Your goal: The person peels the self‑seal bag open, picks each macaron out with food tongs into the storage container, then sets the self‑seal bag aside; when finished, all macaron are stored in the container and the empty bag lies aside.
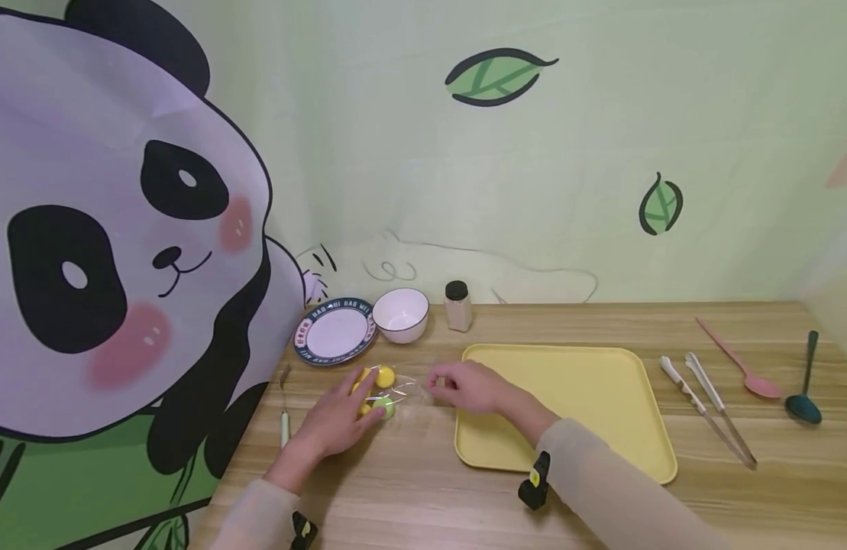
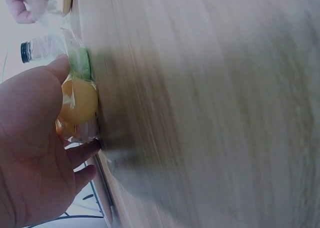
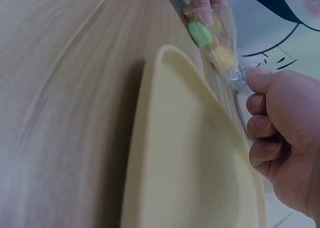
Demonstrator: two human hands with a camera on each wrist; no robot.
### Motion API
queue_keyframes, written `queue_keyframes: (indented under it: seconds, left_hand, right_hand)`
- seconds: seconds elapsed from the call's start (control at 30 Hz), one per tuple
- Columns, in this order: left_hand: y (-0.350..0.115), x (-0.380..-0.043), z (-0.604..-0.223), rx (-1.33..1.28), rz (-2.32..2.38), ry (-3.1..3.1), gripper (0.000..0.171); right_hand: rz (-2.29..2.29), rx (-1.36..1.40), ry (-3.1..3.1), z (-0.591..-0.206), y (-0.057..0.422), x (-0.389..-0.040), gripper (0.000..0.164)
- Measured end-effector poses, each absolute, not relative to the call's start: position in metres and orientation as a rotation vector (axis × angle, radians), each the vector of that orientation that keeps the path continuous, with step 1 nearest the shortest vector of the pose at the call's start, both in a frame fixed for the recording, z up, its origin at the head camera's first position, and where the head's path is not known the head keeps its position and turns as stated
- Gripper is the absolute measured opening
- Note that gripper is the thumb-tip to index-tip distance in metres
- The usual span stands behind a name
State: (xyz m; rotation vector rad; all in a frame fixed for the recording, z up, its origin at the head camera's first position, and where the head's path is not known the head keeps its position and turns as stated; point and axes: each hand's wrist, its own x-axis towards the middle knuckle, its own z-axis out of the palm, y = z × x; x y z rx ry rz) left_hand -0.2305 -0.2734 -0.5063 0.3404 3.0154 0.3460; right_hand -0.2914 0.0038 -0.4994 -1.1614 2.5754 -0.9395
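Note:
A clear plastic bag of yellow and green macarons (image 1: 385, 377) lies on the wooden table, left of the yellow tray. My left hand (image 1: 337, 420) holds this bag from its left side, thumb by the green macaron (image 3: 200, 34) and fingers across the yellow ones. In the left wrist view, a yellow macaron (image 2: 80, 101) shows beside the palm. With thumb and curled fingers, my right hand (image 1: 471, 386) pinches the bag's clear end above the tray's left edge. That hand's other fingers are folded in, as the right wrist view shows.
The yellow tray (image 1: 567, 412) lies right of the bag. Behind stand a blue-rimmed plate (image 1: 334, 332), a white bowl (image 1: 401, 317) and a black-capped jar (image 1: 457, 307). A fork (image 1: 285, 428) lies left; tongs (image 1: 712, 416), a pink spoon (image 1: 760, 386) and a dark ladle (image 1: 803, 409) lie right.

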Motion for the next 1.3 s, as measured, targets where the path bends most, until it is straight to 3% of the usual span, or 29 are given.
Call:
queue_keyframes:
  seconds: [0.57, 0.93, 1.1, 1.3]
  left_hand:
    - [-0.273, -0.231, -0.510, 0.353, 0.349, 2.996, 0.070]
    - [-0.275, -0.235, -0.512, 0.368, 0.379, 3.008, 0.071]
    - [-0.274, -0.235, -0.508, 0.378, 0.365, 3.004, 0.071]
    - [-0.273, -0.232, -0.504, 0.366, 0.381, 3.002, 0.071]
  right_hand:
    - [-1.049, -1.158, 2.485, -0.506, 0.022, -0.281, 0.017]
    - [-1.081, -1.378, 2.489, -0.515, 0.030, -0.282, 0.010]
    - [-1.200, -1.301, 2.444, -0.521, 0.038, -0.285, 0.008]
    - [-1.118, -1.198, 2.507, -0.518, 0.027, -0.282, 0.028]
